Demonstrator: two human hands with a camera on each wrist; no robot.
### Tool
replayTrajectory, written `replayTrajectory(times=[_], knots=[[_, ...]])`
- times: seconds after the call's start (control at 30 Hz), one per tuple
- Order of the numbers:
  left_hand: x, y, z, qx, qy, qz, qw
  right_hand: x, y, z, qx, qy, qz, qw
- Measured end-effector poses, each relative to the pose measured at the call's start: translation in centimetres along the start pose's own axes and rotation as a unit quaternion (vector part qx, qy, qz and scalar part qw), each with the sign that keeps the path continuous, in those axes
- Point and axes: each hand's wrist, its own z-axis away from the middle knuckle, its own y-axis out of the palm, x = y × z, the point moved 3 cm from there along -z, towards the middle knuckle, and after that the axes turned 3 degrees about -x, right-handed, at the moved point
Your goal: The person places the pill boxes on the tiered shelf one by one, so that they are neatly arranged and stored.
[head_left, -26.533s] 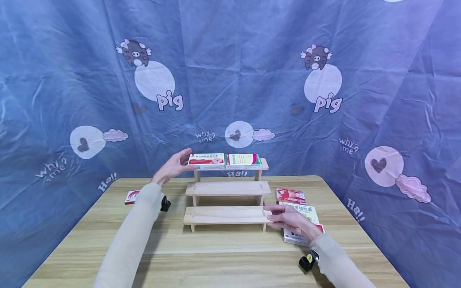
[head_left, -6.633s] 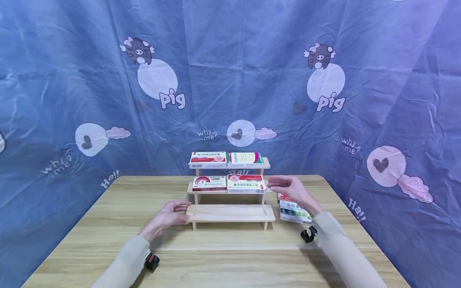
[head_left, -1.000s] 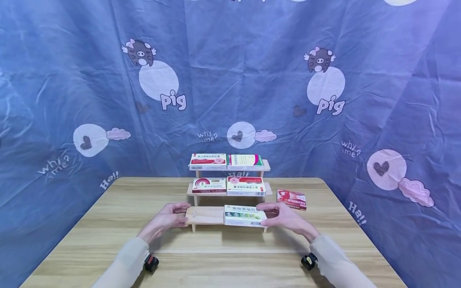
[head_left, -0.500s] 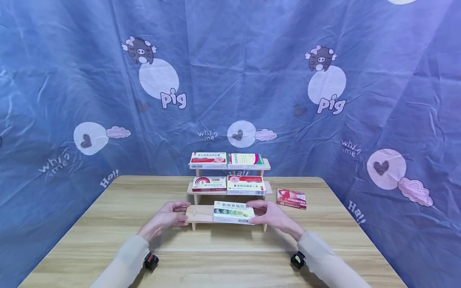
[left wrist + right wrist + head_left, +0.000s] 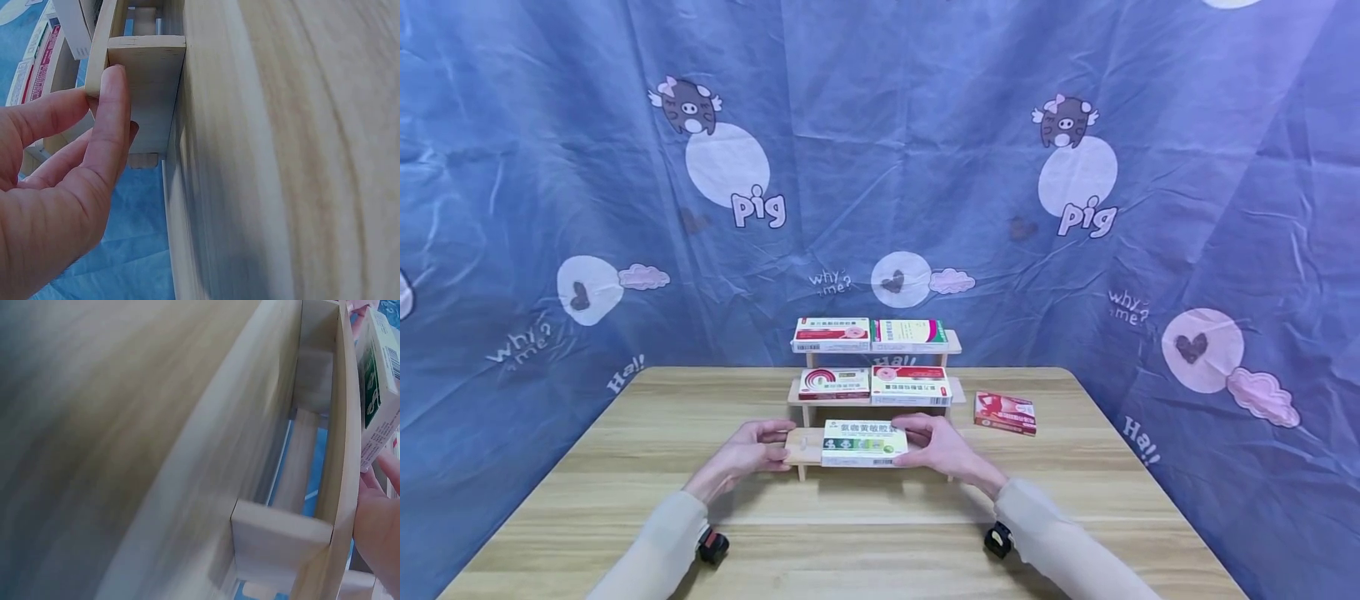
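A three-step wooden display rack (image 5: 803,447) stands on the table. My left hand (image 5: 747,457) pinches the left end of its lowest step; in the left wrist view thumb and fingers (image 5: 112,119) close on the board's edge. My right hand (image 5: 942,450) grips the right end of a white and green medicine box (image 5: 863,443), which lies over the middle of that lowest step. In the right wrist view the same box (image 5: 378,394) is at the right edge, my right hand (image 5: 378,525) partly cut off.
Red-and-white (image 5: 832,334) and green-and-white (image 5: 910,332) medicine boxes fill most of the top step. On the middle step are a white box with red arcs (image 5: 834,383) and another red-and-white box (image 5: 911,385). A red box (image 5: 1005,412) lies on the table (image 5: 880,550) to the right.
Over the last second my right hand has moved the white and green box leftward along the lowest step. Earlier, the middle step gained two boxes. My left hand stays at the step's left end.
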Motion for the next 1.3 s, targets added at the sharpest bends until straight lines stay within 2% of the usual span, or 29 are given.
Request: replayTrajectory(times=[0.23,0.67,1.1,1.3], knots=[[-0.1,0.0,-0.2,-0.003,-0.003,0.0,1.0,0.3,1.0,-0.8,-0.014,-0.003,0.033,0.9994],[0.2,0.0,-0.3,-0.006,-0.007,0.0,1.0,0.6,2.3,-1.5,-0.011,-0.001,0.019,0.9998],[0.2,0.0,-0.3,-0.005,-0.008,0.001,1.0,1.6,3.5,-1.9,-0.024,0.005,0.063,0.9977],[0.1,0.0,-0.2,-0.005,-0.009,0.002,0.9999,1.2,3.6,-2.3,-0.028,-0.006,0.073,0.9969]])
